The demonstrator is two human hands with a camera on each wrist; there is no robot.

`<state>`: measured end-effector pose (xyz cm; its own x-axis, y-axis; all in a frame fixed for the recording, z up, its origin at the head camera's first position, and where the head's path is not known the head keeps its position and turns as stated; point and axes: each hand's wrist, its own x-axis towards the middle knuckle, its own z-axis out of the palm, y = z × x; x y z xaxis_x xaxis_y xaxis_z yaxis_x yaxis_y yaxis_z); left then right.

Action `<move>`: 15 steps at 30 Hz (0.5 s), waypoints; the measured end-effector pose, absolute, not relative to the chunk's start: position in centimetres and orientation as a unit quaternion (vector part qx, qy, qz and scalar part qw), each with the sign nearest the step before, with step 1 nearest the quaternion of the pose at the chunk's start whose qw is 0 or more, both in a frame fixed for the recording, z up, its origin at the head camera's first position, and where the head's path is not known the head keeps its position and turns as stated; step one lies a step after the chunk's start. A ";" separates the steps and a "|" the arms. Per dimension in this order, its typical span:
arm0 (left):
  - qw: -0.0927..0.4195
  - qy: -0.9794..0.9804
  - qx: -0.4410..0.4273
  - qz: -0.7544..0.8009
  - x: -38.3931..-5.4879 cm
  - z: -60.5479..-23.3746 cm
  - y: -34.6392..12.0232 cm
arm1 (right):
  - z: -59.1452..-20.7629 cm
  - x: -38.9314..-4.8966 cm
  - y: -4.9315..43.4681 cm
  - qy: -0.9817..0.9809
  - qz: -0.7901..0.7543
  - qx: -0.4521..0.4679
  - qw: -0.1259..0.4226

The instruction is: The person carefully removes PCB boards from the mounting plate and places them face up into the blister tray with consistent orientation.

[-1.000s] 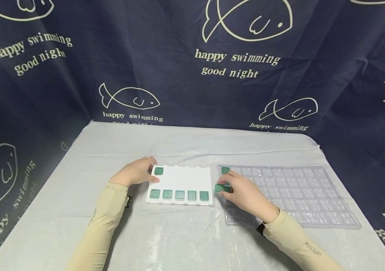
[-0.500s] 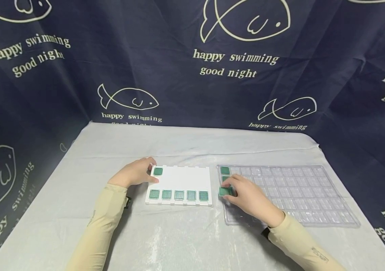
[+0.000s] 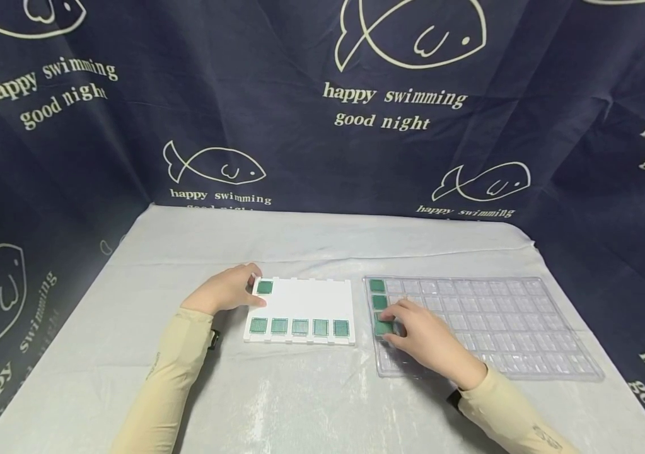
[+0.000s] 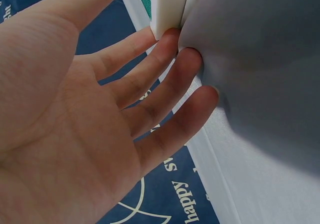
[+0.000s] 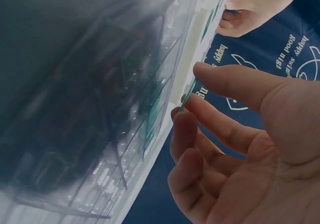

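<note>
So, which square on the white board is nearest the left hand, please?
The green square at the far left corner; five others form the near row.

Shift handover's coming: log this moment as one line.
left hand: holds white board; right hand: pinches green square at clear tray; board: six more squares; tray: two more squares

Head cam's pretty bright and even, mostly sharp. There's a pale sheen on the tablecloth (image 3: 322,403) nearer the person than either grip, soft shadows under both sleeves (image 3: 169,372), and little glints on the clear tray (image 3: 495,325) around the right-hand grip. Backdrop (image 3: 299,164) lettering stretches toward the frame edges, well off from the grips. Wrist cams are murkier: gray shadow past the left hand's (image 4: 85,119) fingertips, and a big hazy dark patch beside the right hand's (image 5: 265,159) pinch, tray detail gone soft.
</note>
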<state>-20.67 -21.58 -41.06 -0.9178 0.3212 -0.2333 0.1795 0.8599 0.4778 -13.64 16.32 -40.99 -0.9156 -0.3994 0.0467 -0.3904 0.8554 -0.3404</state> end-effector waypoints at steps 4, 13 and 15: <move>0.153 0.952 0.132 0.230 -20.8 -41.1 -21.6 | -41.1 -13.4 16.5 0.963 -0.171 -0.206 0.012; 0.155 0.951 0.130 0.232 -20.8 -41.1 -21.5 | -41.4 -13.1 16.8 0.965 -0.165 -0.201 0.016; 0.154 0.952 0.129 0.233 -20.7 -41.1 -21.6 | -41.5 -13.1 16.9 0.965 -0.166 -0.201 0.016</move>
